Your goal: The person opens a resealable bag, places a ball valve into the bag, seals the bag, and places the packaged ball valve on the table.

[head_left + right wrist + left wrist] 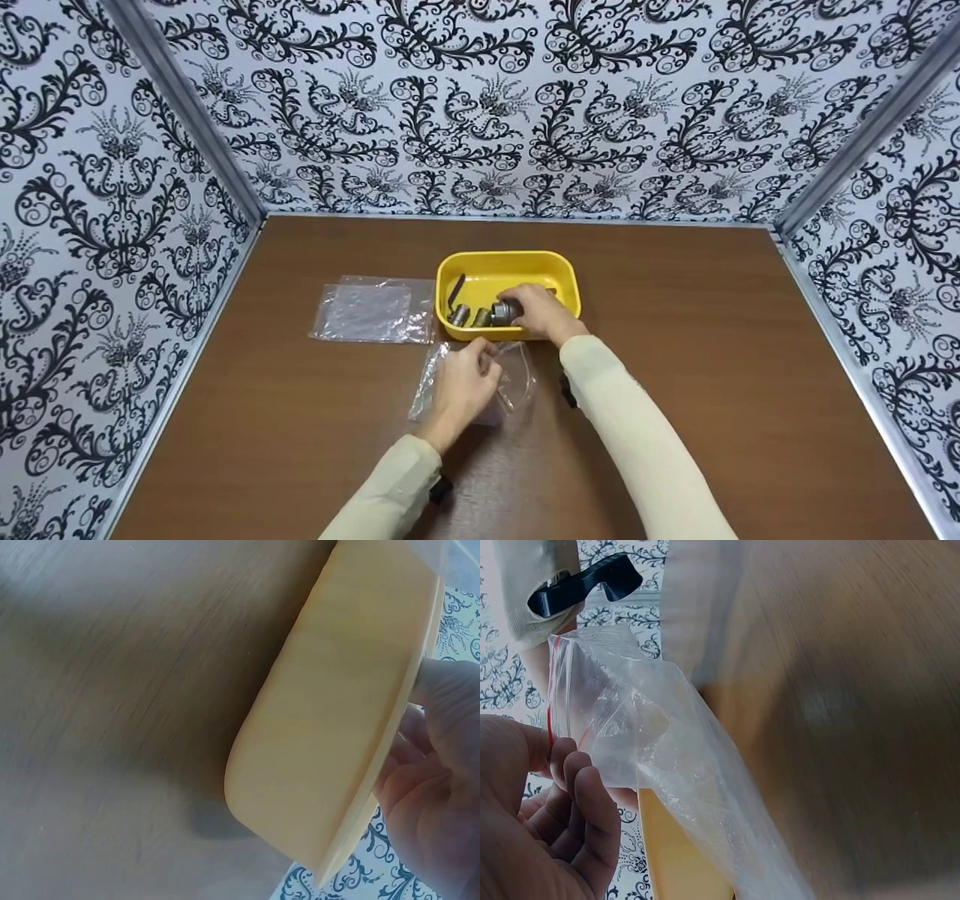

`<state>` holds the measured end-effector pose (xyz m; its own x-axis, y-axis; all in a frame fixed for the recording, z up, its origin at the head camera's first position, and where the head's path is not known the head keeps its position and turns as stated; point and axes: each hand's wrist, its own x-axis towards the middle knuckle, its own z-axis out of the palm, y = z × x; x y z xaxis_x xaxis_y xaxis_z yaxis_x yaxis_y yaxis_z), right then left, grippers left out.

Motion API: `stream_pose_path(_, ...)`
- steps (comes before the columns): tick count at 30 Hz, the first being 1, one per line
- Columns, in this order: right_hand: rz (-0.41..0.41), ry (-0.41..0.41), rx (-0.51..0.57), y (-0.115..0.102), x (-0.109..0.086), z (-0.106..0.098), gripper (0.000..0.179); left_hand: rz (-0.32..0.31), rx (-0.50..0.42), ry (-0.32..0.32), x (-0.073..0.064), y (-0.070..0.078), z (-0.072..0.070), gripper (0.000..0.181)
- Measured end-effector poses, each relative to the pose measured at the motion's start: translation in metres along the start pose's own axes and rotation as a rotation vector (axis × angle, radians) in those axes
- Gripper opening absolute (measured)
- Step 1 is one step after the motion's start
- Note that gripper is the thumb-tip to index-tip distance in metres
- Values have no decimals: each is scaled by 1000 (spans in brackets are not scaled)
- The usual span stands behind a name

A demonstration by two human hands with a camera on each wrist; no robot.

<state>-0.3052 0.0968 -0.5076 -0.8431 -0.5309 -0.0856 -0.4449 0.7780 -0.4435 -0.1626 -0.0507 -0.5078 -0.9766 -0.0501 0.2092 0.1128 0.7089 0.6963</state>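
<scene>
My left hand [463, 382] pinches the edge of a clear zip bag [660, 716] with a red stripe along its mouth, in front of a yellow plastic tray [502, 259]. In the left wrist view the bag hangs out from between thumb and fingers. Reaching over the tray's front right rim, my right hand [541, 309] has its fingers round a grey metal pipe fitting [504, 310]. Beside that fitting in the tray lie a brass-coloured fitting [482, 318] and a silver metal piece [460, 315]. The tray wall [322, 712] hides the right fingertips in the right wrist view.
More clear plastic bags [367, 311] lie flat on the brown table [712, 360], left of the tray. A dark lever-like handle [457, 291] leans at the tray's left end. Patterned panels [480, 112] wall the table at the back and both sides.
</scene>
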Motion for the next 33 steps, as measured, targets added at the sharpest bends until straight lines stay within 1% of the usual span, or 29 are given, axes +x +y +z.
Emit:
stream_pose_path(6, 20, 13, -19, 0, -4, -1, 47, 11, 8, -1, -1, -1, 0, 15)
stream_pose_path(12, 1, 43, -17, 5, -7, -1, 49, 1, 8, -18, -1, -2, 0, 15)
stream_pose_path(18, -50, 77, -59, 6, -9, -2, 48, 29, 46, 29, -1, -1, 0, 14)
stream_pose_path(20, -49, 86, -80, 6, -9, -2, 49, 24, 38, 28, -1, 0, -1, 14)
stream_pose_path(25, -57, 104, -127, 4, -12, -5, 50, 4, 32, 3, -1, 0, -1, 14)
stream_pose_path(29, -98, 157, -159, 3, -16, -11, 51, -18, 51, -7, -1, 1, -2, 12)
stream_pose_path(33, -110, 199, -162, 1, -23, -19, 52, -22, 58, -5, 0, 1, -3, 12)
